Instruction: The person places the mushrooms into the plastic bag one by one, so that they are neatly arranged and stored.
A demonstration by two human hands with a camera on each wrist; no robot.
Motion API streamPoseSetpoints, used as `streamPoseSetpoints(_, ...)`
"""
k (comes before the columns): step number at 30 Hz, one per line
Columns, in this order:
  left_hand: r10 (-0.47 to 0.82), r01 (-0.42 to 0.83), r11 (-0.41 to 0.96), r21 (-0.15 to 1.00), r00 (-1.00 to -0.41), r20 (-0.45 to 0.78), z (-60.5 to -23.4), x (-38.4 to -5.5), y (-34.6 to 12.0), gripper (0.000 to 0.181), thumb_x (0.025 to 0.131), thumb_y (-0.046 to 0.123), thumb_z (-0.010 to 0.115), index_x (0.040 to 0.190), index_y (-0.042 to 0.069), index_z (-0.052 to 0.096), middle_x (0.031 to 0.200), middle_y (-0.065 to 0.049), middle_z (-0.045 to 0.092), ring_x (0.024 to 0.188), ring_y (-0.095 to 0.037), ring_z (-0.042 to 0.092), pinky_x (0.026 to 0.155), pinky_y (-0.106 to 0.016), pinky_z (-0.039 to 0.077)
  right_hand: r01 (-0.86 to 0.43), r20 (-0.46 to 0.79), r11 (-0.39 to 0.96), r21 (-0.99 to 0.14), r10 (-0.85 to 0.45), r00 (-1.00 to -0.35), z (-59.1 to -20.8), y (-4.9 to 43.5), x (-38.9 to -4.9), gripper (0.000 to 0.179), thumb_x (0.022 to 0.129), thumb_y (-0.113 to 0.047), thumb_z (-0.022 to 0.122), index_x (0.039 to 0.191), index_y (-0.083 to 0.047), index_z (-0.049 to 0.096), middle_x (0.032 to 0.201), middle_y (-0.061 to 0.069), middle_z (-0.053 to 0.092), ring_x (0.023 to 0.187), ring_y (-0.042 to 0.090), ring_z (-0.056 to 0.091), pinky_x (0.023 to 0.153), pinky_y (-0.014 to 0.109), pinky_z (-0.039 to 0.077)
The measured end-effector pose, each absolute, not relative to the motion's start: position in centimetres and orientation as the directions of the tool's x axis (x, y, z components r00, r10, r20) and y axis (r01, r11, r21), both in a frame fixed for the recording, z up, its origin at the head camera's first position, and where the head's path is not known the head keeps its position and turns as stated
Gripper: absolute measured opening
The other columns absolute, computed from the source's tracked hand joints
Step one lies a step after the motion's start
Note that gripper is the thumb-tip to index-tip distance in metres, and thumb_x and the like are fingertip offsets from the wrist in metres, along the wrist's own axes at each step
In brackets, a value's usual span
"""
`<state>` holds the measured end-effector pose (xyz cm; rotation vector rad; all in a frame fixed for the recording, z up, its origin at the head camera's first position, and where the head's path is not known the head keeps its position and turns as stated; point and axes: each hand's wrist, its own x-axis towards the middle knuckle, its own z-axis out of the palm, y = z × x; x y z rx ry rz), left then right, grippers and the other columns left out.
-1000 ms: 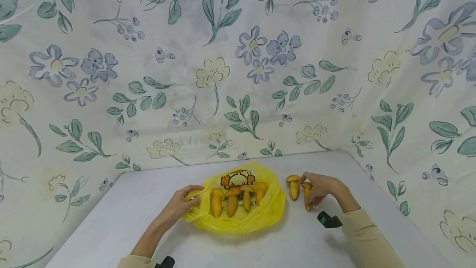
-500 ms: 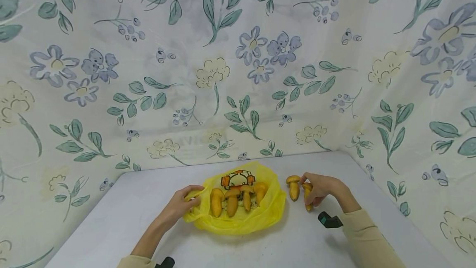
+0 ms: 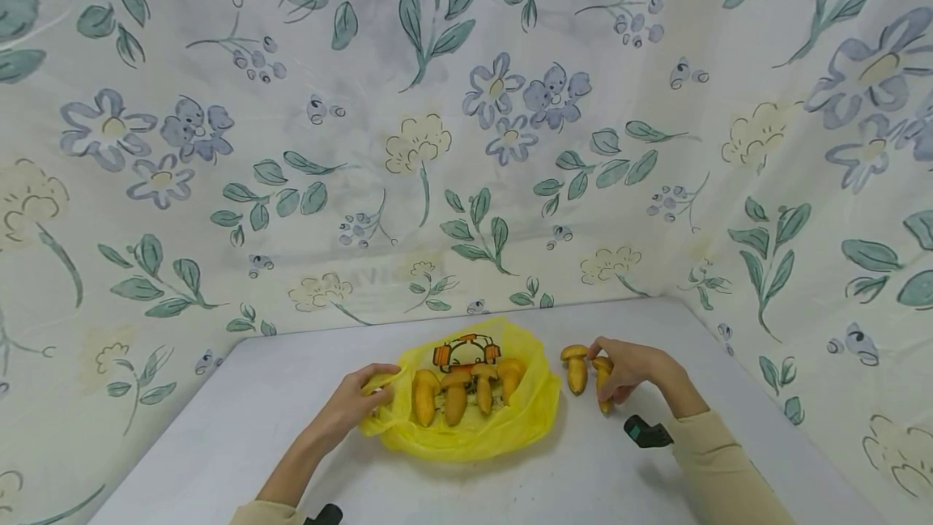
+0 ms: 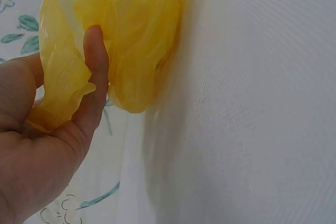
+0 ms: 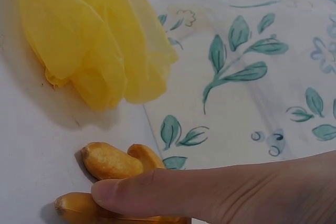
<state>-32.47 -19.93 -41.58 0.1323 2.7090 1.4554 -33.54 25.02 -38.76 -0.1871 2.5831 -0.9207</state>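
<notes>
A yellow plastic bag [image 3: 474, 446] lies spread open on the white table, with several brown mushrooms [image 3: 455, 401] in a row inside it. My left hand [image 3: 355, 402] holds the bag's left edge between thumb and fingers; the left wrist view shows the thin plastic [image 4: 63, 85] bunched there. To the right of the bag, my right hand [image 3: 636, 369] pinches a mushroom [image 3: 603, 403] that lies on the table. The thumb covers part of this mushroom [image 5: 79, 206] in the right wrist view. Another mushroom [image 3: 576, 371] lies between that hand and the bag.
A floral curtain [image 3: 466, 144] hangs behind and on both sides of the white table [image 3: 510, 497]. Dark wrist devices show near both sleeves, one [image 3: 647, 432] by the right wrist and one [image 3: 325, 515] by the left.
</notes>
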Motion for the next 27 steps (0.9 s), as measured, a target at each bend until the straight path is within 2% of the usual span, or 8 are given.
streamPoseSetpoints(20,0.115,0.05,0.54,0.84,-0.993,-0.014,-41.58,-32.49,-19.86,0.041,0.092,0.01,0.061,0.133,0.006,0.056,0.131,-0.017,0.055,0.096,-0.02,0.053,0.071,-0.027,0.048,-0.092,-0.178,0.766,-0.636,-0.262,-0.948,-38.01,25.16,-33.67,0.066,0.077,-0.005,0.079,0.134,-0.003,0.045,0.103,0.014,0.06,0.07,0.018,0.061,0.068,0.03,0.057)
streamPoseSetpoints(27,0.101,0.037,0.549,0.835,-0.995,-0.022,-41.57,-32.49,-19.83,0.04,0.093,0.009,0.06,0.132,0.007,0.057,0.133,-0.017,0.055,0.097,-0.02,0.053,0.074,-0.027,0.048,-0.111,-0.143,0.761,-0.639,-0.259,-0.955,-37.84,25.11,-33.76,0.068,0.078,-0.006,0.078,0.136,-0.001,0.043,0.103,0.014,0.06,0.069,0.018,0.061,0.068,0.03,0.057)
